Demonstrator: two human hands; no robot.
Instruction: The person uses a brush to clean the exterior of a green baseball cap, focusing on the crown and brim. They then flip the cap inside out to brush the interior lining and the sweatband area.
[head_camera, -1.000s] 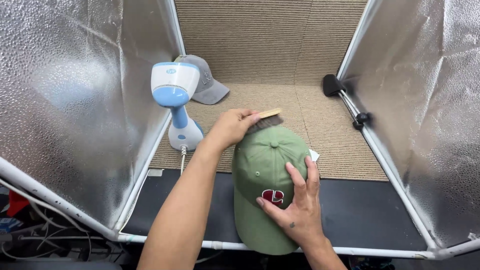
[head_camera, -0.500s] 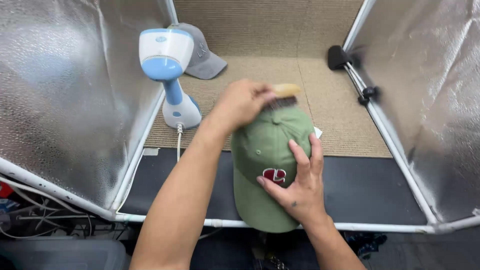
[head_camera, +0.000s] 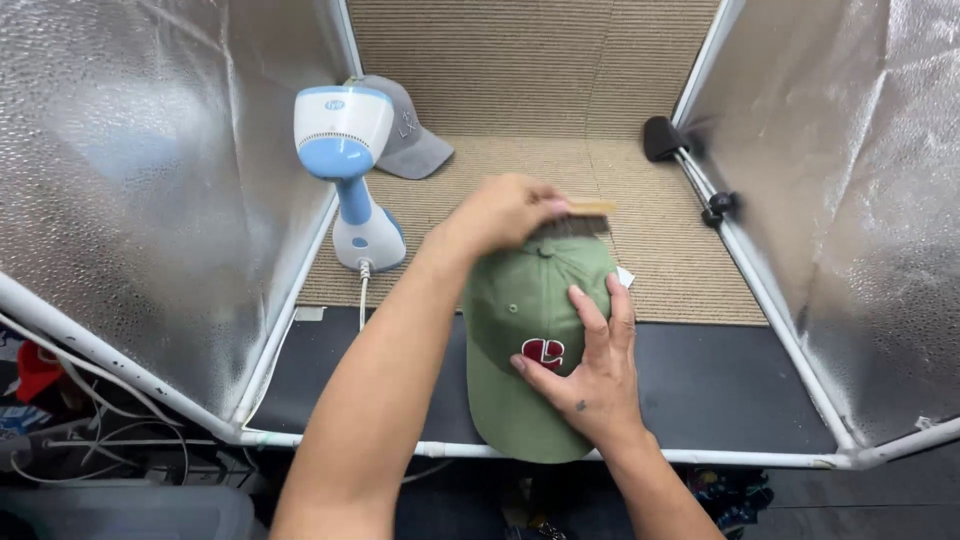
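Note:
A green cap (head_camera: 520, 310) with a red emblem lies on the dark mat, brim toward me. My right hand (head_camera: 585, 370) presses flat on its front panel and brim, fingers spread. My left hand (head_camera: 500, 212) grips a wooden brush (head_camera: 578, 218) with dark bristles and holds it against the crown's far edge.
A blue and white handheld steamer (head_camera: 345, 170) stands upright at the left, its cord trailing forward. A grey cap (head_camera: 405, 135) lies behind it on the beige carpet. Silver reflective panels (head_camera: 150, 180) on white pipe frames wall both sides. Black clamps (head_camera: 665, 138) sit on the right rail.
My left hand with the brush has shifted slightly along the crown of the green cap. My right hand stays pressed on the front. The view has tilted a little.

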